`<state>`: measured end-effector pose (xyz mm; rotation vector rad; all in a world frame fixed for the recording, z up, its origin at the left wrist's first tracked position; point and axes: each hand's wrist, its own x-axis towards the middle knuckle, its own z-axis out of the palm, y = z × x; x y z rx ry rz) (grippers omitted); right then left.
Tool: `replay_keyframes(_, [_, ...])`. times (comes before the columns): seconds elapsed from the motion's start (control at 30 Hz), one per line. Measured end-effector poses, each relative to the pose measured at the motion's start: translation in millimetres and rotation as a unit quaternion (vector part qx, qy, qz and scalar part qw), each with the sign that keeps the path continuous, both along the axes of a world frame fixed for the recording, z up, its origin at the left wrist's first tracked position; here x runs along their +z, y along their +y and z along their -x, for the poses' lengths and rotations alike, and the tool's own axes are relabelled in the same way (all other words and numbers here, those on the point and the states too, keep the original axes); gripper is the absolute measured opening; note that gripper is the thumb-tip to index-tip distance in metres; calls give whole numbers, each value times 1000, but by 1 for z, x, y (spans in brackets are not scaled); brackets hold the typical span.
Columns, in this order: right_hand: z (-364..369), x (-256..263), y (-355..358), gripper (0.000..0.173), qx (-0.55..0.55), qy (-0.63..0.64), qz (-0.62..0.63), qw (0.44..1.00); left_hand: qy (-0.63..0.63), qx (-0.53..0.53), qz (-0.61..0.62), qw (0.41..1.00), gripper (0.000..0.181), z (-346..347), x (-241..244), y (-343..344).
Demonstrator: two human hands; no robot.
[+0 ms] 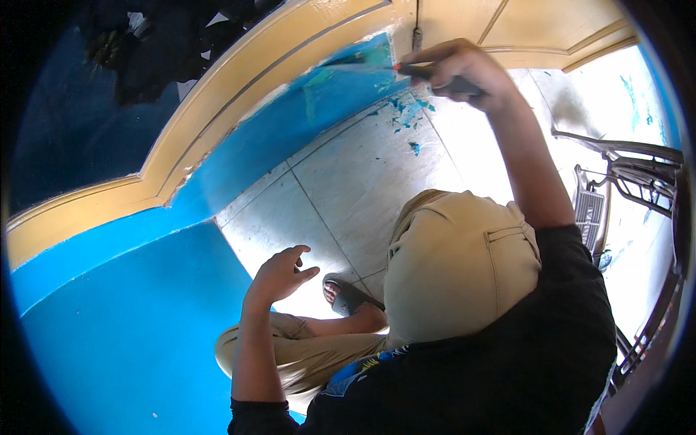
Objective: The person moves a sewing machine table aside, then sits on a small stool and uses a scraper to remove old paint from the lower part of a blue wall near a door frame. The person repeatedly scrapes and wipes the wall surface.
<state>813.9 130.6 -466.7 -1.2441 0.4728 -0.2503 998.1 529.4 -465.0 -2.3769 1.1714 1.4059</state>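
Observation:
My right hand (pixel 462 73) grips the dark handle of a scraper (pixel 416 70), whose blurred blade reaches left over the blue wall. Green and dark patches show in the blue paint (pixel 348 70) around the blade, just under the cream door frame. Blue and green paint flakes (pixel 408 114) lie on the tiles below my right hand. Above my bent leg, near the sandalled foot, my left hand (pixel 283 274) hangs with fingers parted and nothing in it.
A cream wooden frame (pixel 217 114) with chipped lower edges runs along the blue wall (pixel 136 304). Cream door panels (pixel 544 27) stand at the top. Dark metal furniture (pixel 641 152) is on the right over the pale tiled floor (pixel 321 179). My sandal (pixel 348 298) rests on the tiles.

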Motion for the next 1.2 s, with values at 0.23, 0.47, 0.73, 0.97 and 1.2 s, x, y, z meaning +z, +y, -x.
replay_keyframes(0.23, [-37,-10,31,57,17,23,-36,999,25,10,-29,999,53,-2,-4,0])
replay_keyframes(0.47, [-16,-14,18,60,-12,-16,-67,998,40,28,6,999,52,0,6,-6])
replay_keyframes(0.73, [-9,-13,16,63,6,-35,-104,994,12,16,-25,999,56,-5,10,3])
replay_keyframes(0.97, [-38,-23,50,62,-6,-12,-124,992,8,3,-8,1000,51,-3,1,5])
replay_keyframes(1.2, [-39,-17,52,62,-21,20,-76,997,45,43,15,998,58,-4,7,-9])
